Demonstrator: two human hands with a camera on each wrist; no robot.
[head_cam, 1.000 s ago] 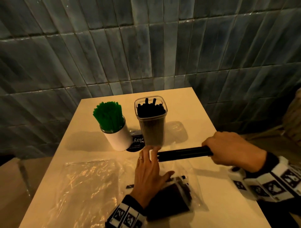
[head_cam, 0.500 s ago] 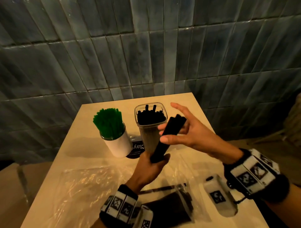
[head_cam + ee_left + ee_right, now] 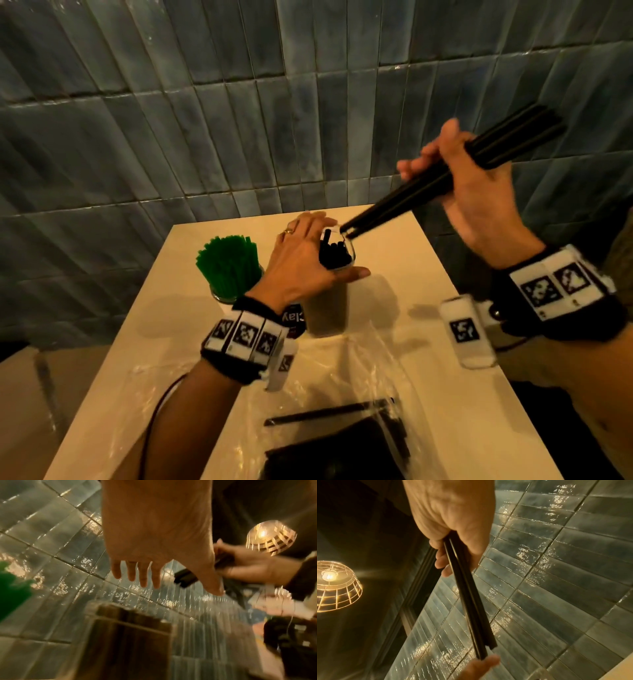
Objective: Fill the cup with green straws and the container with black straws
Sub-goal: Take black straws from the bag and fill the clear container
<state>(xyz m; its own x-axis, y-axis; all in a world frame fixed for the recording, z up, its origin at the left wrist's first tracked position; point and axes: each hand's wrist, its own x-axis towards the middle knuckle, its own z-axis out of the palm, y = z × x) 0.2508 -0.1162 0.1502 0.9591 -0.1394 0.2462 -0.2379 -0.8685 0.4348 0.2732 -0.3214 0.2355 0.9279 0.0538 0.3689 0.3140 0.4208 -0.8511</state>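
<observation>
A bunch of green straws (image 3: 227, 263) stands in the cup (image 3: 222, 298), left of the clear container (image 3: 329, 315) with black straws (image 3: 334, 255) inside. My left hand (image 3: 305, 260) reaches over the container's top, fingers straight behind the rim and thumb at the near side; in the left wrist view the left hand (image 3: 154, 534) hangs above the container (image 3: 133, 635). My right hand (image 3: 476, 195) grips a bundle of black straws (image 3: 442, 176), slanted down-left, its lower end at the container's mouth. The right wrist view shows the bundle (image 3: 471, 601) running out of the right hand (image 3: 450, 513).
On the pale table (image 3: 411, 274) near me lie a plastic bag of black straws (image 3: 342, 455), one loose black straw (image 3: 325, 413) and crumpled clear plastic (image 3: 164, 394). A tiled wall (image 3: 239, 120) stands right behind the table. A caged lamp (image 3: 334, 585) hangs overhead.
My left hand let go of the bundle's lower end and moved onto the container's top. My right hand rose to the right and tilted the bundle toward the container's mouth.
</observation>
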